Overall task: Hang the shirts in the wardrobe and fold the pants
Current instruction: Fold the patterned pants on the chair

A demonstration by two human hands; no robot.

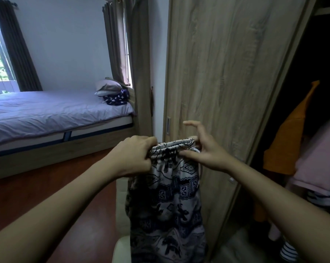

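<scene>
While it hangs before a pale, wood-grain wardrobe door (226,73), a pair of thin, soft pants (166,202) in a dense black-and-white geometric print is held up by its gathered elastic waistband (172,145). The band's left end is gripped by the left hand (133,156), whose fingers are curled tightly over the ruched cloth. The right end is pinched between the thumb and lower fingers of the right hand (204,150), while its forefinger is stretched out loosely above. The fabric is draped straight down in limp folds in front of a smooth cream seat (122,205) set on a reddish-brown floor (46,186). To the right, inside the dark wardrobe (316,54), an orange shirt (289,139), a pink garment (316,164) and a navy-striped top (323,198) are seen. At the left, a bed (46,112) is covered with a crinkled lilac sheet, and a grey pillow (108,87) is set on it.
</scene>
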